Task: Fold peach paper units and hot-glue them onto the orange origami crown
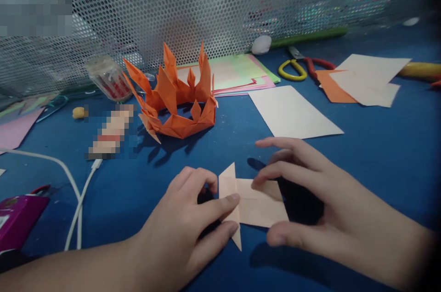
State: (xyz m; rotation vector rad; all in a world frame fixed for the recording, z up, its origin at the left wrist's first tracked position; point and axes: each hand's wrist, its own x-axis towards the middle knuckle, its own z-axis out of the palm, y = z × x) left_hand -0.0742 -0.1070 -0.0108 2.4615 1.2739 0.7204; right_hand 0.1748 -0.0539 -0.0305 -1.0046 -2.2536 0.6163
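Note:
A small pale peach folded paper piece lies on the blue table near the front edge. My left hand pinches its pointed left end between thumb and fingers. My right hand presses its right part, with fingertips on the top edge and the thumb at the lower right corner. Behind them stands an orange origami crown made of joined spiky units.
A white sheet lies behind my right hand. Pastel paper stack, scissors, white and orange sheets at the back. White cable, magenta object and plastic jar on the left. Mesh wall behind.

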